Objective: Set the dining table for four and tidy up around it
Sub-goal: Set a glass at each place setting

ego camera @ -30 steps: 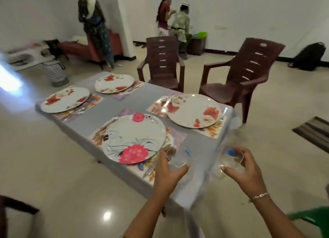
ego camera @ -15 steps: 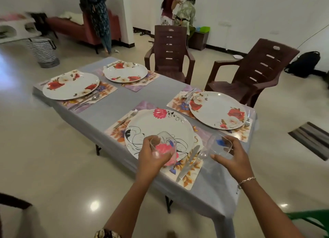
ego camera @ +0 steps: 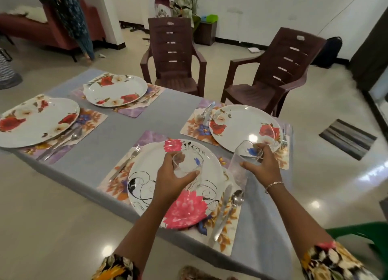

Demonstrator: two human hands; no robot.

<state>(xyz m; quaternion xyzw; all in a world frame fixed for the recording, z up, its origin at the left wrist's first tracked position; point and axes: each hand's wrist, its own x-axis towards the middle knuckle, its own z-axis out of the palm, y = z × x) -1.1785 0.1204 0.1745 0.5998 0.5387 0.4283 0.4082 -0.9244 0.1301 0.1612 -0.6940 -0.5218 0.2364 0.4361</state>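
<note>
A grey-clothed table (ego camera: pixel 117 130) carries several floral plates on placemats with cutlery beside them. My left hand (ego camera: pixel 172 179) grips a clear drinking glass (ego camera: pixel 190 167) above the near plate (ego camera: pixel 147 181) with the pink flower. My right hand (ego camera: pixel 263 167) holds a second clear glass (ego camera: pixel 241 164), tilted, over the table between the near plate and the far right plate (ego camera: pixel 241 126). A knife and a spoon (ego camera: pixel 236 198) lie right of the near plate, a fork (ego camera: pixel 126 162) on its left.
Two brown plastic chairs (ego camera: pixel 174 59) (ego camera: pixel 279 70) stand at the table's far side. A green chair (ego camera: pixel 361 235) is at my right. A striped mat (ego camera: pixel 347 139) lies on the floor to the right. People stand at the back near a red sofa (ego camera: pixel 27 30).
The view came closer to the table. Both hands with their glasses moved forward over the near place setting, the left one from the table's edge to above the near plate.
</note>
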